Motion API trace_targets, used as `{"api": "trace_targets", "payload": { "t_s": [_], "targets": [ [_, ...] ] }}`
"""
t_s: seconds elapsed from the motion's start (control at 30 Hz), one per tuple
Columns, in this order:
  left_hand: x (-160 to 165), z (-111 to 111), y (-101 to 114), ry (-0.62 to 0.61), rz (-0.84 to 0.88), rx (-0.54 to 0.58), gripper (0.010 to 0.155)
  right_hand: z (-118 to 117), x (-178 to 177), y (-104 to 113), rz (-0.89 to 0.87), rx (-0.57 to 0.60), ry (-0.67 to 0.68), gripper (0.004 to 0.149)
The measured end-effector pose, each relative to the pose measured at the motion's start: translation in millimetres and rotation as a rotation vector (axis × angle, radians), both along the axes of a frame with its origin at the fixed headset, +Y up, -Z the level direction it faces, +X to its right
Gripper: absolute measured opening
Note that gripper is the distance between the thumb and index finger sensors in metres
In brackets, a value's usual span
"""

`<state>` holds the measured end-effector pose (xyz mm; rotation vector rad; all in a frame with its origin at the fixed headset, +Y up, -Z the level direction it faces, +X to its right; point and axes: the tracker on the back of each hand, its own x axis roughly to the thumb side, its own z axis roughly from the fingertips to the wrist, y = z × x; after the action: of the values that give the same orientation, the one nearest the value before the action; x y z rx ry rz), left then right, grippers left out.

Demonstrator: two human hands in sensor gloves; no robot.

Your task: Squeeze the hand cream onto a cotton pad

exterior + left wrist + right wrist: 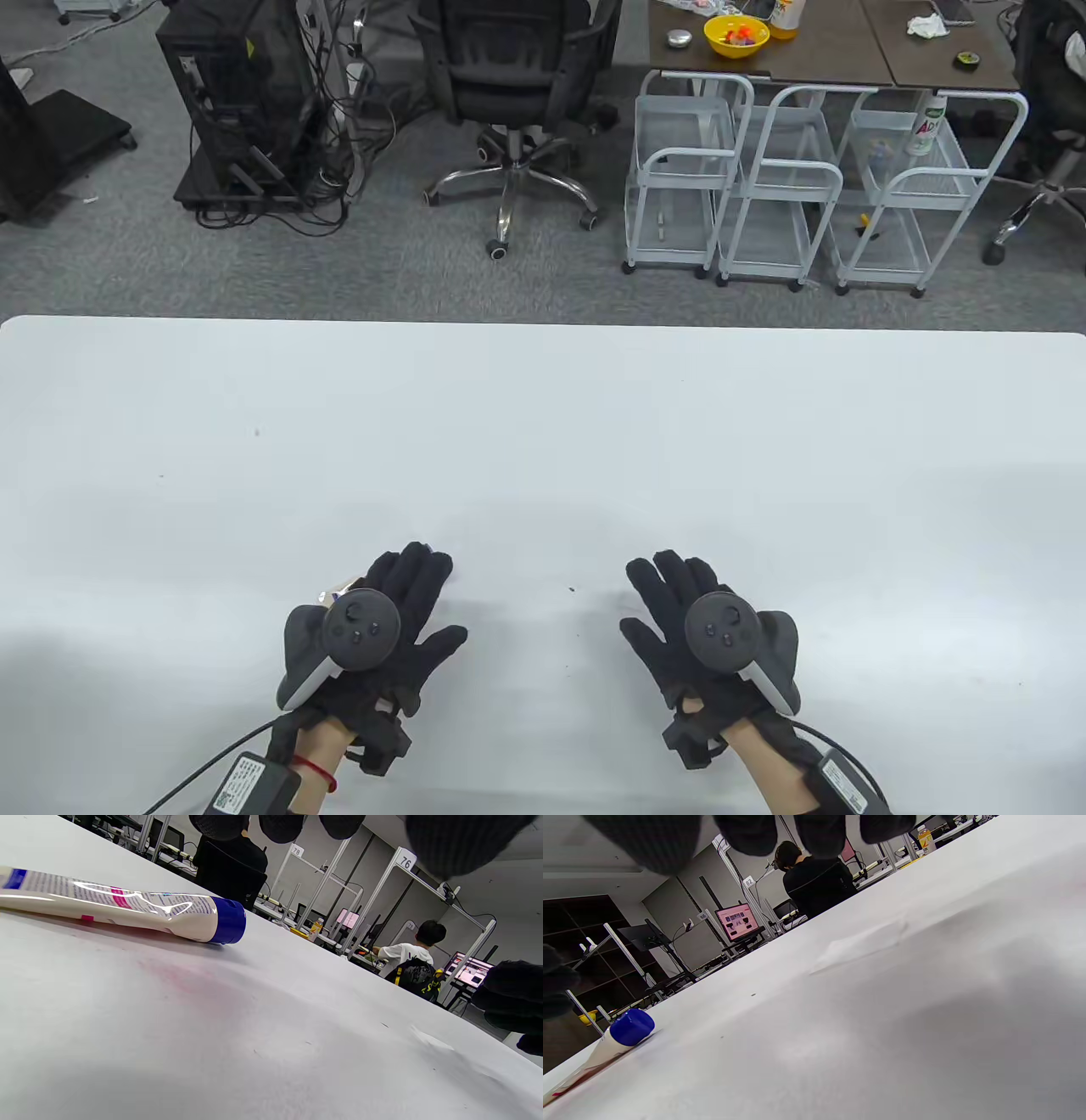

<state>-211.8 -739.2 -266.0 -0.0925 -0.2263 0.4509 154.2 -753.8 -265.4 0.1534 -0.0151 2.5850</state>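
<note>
A cream hand cream tube (127,906) with a blue cap (229,921) lies on its side on the white table (543,424). In the table view only a sliver of the tube (338,590) shows beside my left hand (416,598), which lies flat over it with fingers extended and holds nothing. The cap also shows in the right wrist view (631,1027). A thin white cotton pad (865,942) lies flat on the table; it also shows in the left wrist view (430,1039), and I cannot make it out in the table view. My right hand (657,598) is flat, open and empty.
The far edge of the table (543,321) runs across the middle of the table view. Beyond it stand an office chair (509,93), white wire carts (789,187) and a computer tower (233,102) on the floor.
</note>
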Motion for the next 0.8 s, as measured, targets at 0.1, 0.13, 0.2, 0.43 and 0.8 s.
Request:
{"api": "trace_targets", "payload": {
  "t_s": [0.1, 0.13, 0.2, 0.43, 0.8],
  "targets": [
    [1.8, -1.5, -1.4, 0.001, -0.044, 0.001, 0.079, -1.6, -0.2, -0.8, -0.005, -0.01, -0.005, 0.068],
    [1.7, -2.7, -2.0, 0.006, -0.059, -0.003, 0.079, -1.9, 0.3, -1.3, -0.009, -0.012, -0.008, 0.068],
    [-1.8, -5.4, -2.4, 0.034, -0.08, -0.005, 0.079, -1.9, 1.2, -1.4, -0.015, -0.015, -0.013, 0.068],
    [-28.4, -14.4, -1.4, 0.156, -0.071, -0.027, 0.079, -2.5, 3.0, -0.9, -0.017, -0.011, -0.022, 0.068],
    [-56.0, -23.3, -6.6, 0.336, -0.076, -0.099, 0.086, -0.8, 8.3, -1.6, -0.02, -0.013, -0.024, 0.068]
  ]
}}
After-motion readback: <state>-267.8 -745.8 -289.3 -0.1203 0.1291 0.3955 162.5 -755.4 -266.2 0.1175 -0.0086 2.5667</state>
